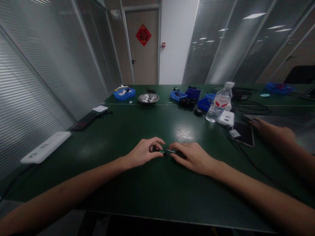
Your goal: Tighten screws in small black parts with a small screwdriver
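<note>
My left hand (147,150) rests over the green table (137,196), its thumb and fingers curled round a small black part with a green circuit board (161,151). Just to the right, my right hand (192,155) is closed on a small dark-handled tool with a thin metal shaft (171,151). That shaft points left, toward the black part. Whether its tip touches the part I cannot tell. The fingers partly hide both things, and their exact kinds do not show.
A water bottle (220,103), a white power strip (225,118) and a phone (243,132) stand to the right, beside another person's hand (273,131). Farther back are a metal bowl (148,98) and blue bins (124,95). A long white box (46,147) lies left.
</note>
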Action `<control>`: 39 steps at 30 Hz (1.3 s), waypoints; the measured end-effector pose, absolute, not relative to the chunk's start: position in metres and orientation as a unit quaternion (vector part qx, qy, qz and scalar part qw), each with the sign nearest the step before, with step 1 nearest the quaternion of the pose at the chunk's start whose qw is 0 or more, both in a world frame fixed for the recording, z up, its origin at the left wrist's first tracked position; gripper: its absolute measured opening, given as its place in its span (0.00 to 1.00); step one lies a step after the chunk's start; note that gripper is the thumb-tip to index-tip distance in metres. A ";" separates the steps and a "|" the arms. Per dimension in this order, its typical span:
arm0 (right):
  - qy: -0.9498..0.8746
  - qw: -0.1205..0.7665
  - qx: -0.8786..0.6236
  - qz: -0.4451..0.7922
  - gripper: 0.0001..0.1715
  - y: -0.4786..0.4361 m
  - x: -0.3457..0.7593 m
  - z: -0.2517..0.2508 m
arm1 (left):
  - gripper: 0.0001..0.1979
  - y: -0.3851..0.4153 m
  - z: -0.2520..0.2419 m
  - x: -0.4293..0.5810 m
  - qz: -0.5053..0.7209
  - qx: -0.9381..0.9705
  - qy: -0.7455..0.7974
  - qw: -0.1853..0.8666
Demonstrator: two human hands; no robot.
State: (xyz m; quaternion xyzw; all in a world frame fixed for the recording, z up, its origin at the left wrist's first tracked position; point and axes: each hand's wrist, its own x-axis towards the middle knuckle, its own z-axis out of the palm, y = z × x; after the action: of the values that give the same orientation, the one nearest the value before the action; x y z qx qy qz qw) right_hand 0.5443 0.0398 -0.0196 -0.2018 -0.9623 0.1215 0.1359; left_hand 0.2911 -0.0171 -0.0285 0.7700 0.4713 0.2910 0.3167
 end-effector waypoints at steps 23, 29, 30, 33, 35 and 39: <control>-0.958 0.158 -0.214 0.107 0.11 0.032 0.541 -0.027 | 0.11 -0.021 -0.026 0.285 0.276 0.807 0.433 0.292; -0.955 0.166 -0.204 0.134 0.10 0.030 0.542 -0.027 | 0.12 -0.023 -0.023 0.285 0.294 0.802 0.415 0.313; -0.955 0.167 -0.204 0.139 0.10 0.030 0.542 -0.027 | 0.12 -0.024 -0.023 0.285 0.298 0.799 0.413 0.319; -0.950 0.177 -0.204 0.155 0.10 0.029 0.542 -0.026 | 0.12 -0.025 -0.022 0.285 0.313 0.787 0.413 0.337; -0.946 0.186 -0.206 0.165 0.09 0.028 0.542 -0.026 | 0.12 -0.024 -0.022 0.286 0.326 0.778 0.412 0.343; -0.944 0.188 -0.211 0.168 0.08 0.028 0.540 -0.028 | 0.11 -0.024 -0.022 0.287 0.327 0.776 0.414 0.346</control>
State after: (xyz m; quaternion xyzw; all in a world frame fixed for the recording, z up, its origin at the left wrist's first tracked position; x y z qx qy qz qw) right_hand 0.5403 0.0280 -0.0278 -0.2108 -0.9444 0.1681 0.1880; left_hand 0.2870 -0.0237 -0.0221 0.7762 0.4139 0.3267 0.3457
